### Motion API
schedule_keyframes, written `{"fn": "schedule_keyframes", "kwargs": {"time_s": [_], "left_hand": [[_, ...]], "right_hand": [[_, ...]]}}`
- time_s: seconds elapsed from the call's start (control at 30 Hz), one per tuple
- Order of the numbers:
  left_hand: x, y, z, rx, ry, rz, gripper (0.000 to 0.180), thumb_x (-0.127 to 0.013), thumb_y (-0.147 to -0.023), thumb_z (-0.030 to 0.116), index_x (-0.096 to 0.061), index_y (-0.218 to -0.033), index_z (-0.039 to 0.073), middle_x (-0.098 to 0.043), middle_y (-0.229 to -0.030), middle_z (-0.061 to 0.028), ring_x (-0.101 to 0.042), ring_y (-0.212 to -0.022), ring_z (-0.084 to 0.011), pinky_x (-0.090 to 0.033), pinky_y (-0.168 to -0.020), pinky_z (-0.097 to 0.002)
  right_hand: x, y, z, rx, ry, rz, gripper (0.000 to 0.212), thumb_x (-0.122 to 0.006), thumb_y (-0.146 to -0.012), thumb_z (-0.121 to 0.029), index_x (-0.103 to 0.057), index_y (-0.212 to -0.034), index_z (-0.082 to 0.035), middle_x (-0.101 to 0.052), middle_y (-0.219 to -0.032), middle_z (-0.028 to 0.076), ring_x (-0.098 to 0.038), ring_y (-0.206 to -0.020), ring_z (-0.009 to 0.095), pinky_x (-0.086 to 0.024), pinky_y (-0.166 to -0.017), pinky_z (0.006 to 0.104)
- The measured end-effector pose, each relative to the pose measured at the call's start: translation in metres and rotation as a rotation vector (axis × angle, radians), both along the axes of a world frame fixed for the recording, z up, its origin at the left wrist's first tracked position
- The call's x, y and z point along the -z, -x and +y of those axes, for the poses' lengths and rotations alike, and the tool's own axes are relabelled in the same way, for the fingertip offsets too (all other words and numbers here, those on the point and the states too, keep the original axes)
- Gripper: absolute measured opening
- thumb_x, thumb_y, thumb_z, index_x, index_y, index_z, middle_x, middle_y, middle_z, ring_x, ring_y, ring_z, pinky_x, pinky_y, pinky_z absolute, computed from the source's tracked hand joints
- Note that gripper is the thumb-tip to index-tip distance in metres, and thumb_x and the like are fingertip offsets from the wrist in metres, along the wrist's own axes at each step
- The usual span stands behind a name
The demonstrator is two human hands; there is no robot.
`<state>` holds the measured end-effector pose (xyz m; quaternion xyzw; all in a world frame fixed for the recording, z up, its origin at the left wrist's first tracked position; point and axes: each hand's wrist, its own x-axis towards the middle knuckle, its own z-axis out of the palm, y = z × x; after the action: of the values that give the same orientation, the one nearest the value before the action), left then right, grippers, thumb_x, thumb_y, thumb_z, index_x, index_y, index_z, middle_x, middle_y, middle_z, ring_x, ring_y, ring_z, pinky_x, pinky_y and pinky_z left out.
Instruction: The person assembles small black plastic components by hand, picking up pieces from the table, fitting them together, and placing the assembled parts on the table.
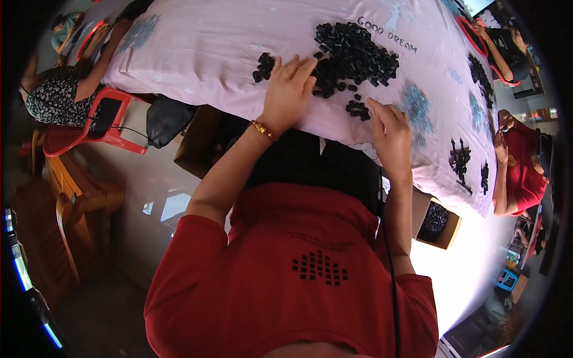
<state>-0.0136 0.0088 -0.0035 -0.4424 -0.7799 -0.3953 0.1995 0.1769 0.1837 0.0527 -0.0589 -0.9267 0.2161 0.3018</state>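
Head | left hand (290,83) on black parts heap (353,56) | pink cloth (221,48)

A table draped in a pink printed cloth (209,42) is carrying a large heap of small black plastic parts (355,56), with smaller clusters lying beside it (264,67), near the front edge (358,110) and along the right side (461,161).

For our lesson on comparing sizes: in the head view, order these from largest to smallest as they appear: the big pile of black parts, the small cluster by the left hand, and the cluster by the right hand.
1. Big pile of black parts.
2. and 3. Small cluster by the left hand and cluster by the right hand: they look about alike, so no ranking.
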Motion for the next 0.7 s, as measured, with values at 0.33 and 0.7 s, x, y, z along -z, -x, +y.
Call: {"fn": "schedule_keyframes", "kwargs": {"time_s": [0.33,0.7], "left_hand": [[0.008,-0.037,0.014,0.14,0.137,0.113,0.041,-0.068,-0.093,0.02,-0.066,-0.134,0.013,-0.061,-0.139,-0.0073,-0.05,-0.137,-0.0305,-0.031,-0.119,-0.0578],[0.008,-0.038,0.012,0.14,0.329,0.164,0.043,-0.059,-0.102,0.032,-0.062,-0.14,0.014,-0.056,-0.149,-0.0028,-0.032,-0.151,-0.029,-0.017,-0.125,-0.0588]], "right_hand": [[0.0,0.0,0.001,0.037,0.021,0.004,0.025,-0.065,-0.093,-0.002,-0.073,-0.116,-0.005,-0.068,-0.088,0.012,-0.063,-0.078,0.029,-0.048,-0.08,0.0378],[0.002,-0.002,0.006,0.1,0.104,0.007,0.026,-0.065,-0.09,0.0,-0.074,-0.113,-0.005,-0.069,-0.091,0.013,-0.065,-0.08,0.03,-0.05,-0.082,0.0385]]}}
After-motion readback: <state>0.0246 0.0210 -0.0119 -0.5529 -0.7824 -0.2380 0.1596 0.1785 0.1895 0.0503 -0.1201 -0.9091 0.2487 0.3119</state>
